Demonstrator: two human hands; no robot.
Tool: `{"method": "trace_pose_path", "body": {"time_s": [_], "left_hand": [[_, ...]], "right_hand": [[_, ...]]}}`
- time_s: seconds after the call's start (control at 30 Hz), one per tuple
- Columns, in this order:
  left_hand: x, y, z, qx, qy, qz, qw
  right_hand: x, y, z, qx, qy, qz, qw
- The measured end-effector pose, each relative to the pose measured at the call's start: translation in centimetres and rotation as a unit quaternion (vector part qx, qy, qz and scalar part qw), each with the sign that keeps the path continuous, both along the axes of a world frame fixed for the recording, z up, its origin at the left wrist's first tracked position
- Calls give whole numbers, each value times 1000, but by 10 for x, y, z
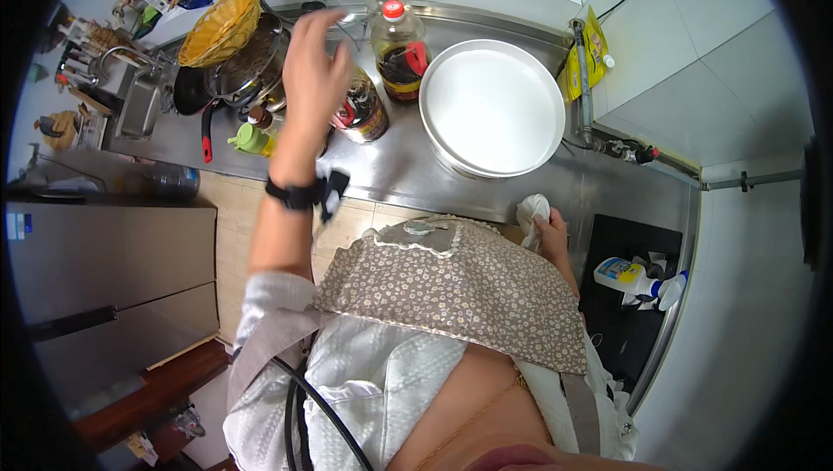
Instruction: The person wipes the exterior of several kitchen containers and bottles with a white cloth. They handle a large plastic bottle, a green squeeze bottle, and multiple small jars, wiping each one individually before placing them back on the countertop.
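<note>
My left hand [314, 74] is raised over the counter, fingers apart, holding nothing that shows; it is slightly blurred. Below and beside it stands a plastic bottle with dark contents [366, 113], partly hidden by the hand. Just behind is a larger red-capped bottle of dark liquid [402, 67]. To the right of the bottles a large round white basin or lid [492, 108] rests on the steel counter. My right hand [552, 231], low at the counter's front edge, grips a crumpled white cloth [532, 216].
A yellow woven basket [220, 25] sits on a steamer pot [250, 64] at the left, near a red-handled frying pan [206, 133] and a green-topped bottle [250, 140]. A spray bottle [626, 276] lies on the black cooktop [605, 321]. Pipes [586, 87] run along the right wall.
</note>
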State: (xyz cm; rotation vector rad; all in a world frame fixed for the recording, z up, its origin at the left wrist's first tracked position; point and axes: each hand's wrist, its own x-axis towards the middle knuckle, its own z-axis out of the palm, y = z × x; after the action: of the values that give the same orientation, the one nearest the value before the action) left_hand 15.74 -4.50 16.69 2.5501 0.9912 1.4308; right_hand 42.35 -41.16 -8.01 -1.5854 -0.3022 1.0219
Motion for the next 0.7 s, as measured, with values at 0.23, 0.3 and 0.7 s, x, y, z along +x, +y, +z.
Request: {"method": "trace_pose_path", "body": {"time_s": [0.23, 0.3, 0.7], "left_hand": [[110, 170, 18, -161, 509, 33, 845], [112, 178, -6, -87, 559, 13, 824], [108, 170, -6, -9, 683, -39, 730]], "right_hand": [[-7, -10, 5, -11, -40, -19, 999], [-8, -21, 2, -3, -43, -41, 998], [-18, -5, 0, 0, 18, -121, 992]]}}
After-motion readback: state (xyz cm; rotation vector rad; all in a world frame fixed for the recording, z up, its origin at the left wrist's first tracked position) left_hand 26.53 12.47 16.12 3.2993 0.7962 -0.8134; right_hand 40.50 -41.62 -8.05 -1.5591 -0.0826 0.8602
